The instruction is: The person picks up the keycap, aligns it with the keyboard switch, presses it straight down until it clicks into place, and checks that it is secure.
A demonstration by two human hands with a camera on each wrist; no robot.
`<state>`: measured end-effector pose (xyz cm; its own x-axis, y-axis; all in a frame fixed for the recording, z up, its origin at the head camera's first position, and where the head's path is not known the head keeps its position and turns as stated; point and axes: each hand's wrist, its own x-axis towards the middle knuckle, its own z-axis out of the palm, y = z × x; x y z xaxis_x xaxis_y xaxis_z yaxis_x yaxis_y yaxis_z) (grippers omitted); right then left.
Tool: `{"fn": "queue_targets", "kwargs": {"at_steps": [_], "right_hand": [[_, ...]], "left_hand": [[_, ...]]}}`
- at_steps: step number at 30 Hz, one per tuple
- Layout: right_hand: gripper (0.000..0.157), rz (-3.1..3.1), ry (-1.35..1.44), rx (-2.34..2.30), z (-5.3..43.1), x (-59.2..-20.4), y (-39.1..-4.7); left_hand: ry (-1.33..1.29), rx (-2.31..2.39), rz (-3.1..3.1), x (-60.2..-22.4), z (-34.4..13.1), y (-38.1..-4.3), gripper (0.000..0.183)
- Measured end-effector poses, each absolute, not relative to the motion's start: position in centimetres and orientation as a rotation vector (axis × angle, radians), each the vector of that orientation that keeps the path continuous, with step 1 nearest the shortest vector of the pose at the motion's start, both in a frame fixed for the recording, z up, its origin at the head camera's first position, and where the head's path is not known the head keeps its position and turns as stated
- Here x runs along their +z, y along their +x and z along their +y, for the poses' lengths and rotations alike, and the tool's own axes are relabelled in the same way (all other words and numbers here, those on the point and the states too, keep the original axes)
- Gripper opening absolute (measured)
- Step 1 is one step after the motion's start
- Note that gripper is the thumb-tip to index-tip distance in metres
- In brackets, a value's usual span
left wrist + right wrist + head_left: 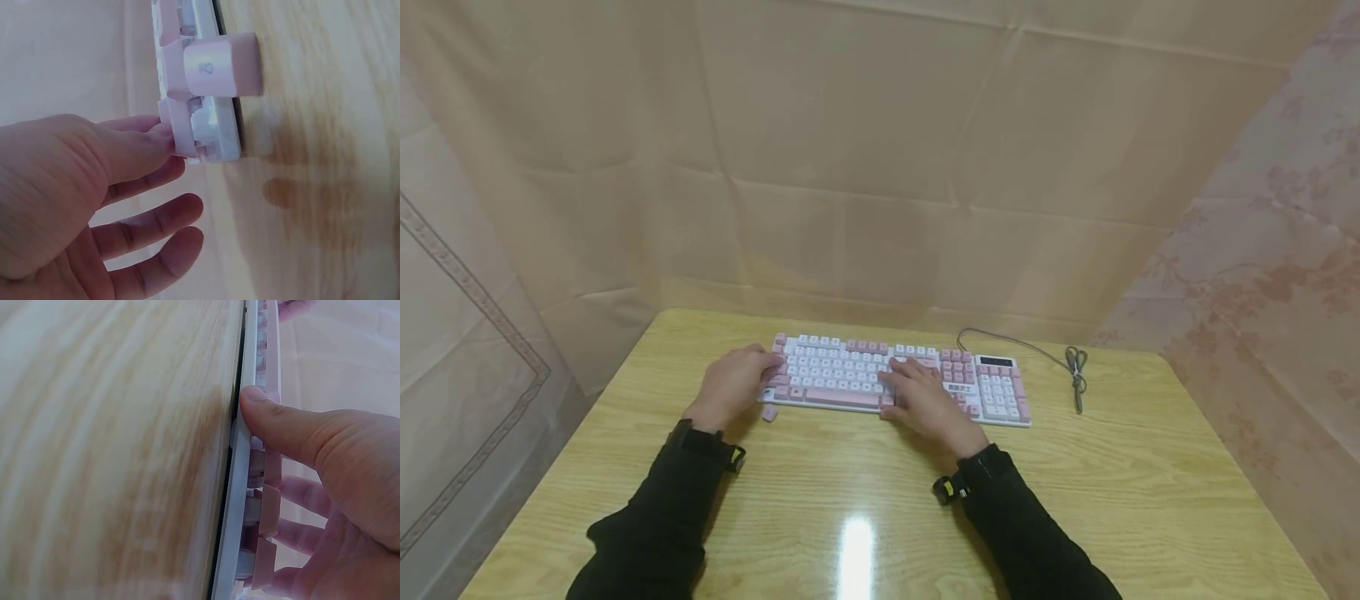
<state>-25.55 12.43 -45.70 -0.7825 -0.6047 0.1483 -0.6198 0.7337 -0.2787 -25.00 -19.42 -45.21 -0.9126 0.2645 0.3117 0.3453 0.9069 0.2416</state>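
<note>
A pink and white keyboard [827, 371] lies on the wooden table. At its left end my left hand [735, 383] pinches a pink keycap of the edge column with thumb and index finger; the other fingers hang loosely bent beside the board in the left wrist view, and the pinched keycap is partly hidden. One loose pink keycap [769, 412] lies on the table by the front left corner. My right hand [923, 400] rests spread over the keys right of the middle. Its thumb [275, 422] presses the front edge in the right wrist view.
A grey cable [1022, 342] runs from the keyboard's back edge to a tied bundle [1076, 371] at the right. Beige cloth [865, 208] hangs behind the wooden table [805, 500]; patterned cloth hangs at both sides.
</note>
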Motion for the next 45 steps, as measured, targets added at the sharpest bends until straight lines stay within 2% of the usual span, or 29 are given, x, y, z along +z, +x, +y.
{"fn": "queue_targets", "kwargs": {"at_steps": [34, 45], "right_hand": [[0.061, -2.863, 1.031, 0.494, 12.50, -45.88, -25.64], [0.062, -2.879, 1.017, 0.473, 12.47, -45.88, -25.62]], "left_hand": [[-0.488, -0.335, -2.817, -45.75, -19.82, -24.85, 0.026], [-0.523, -0.282, -2.796, -45.41, -19.91, -24.93, 0.022]]}}
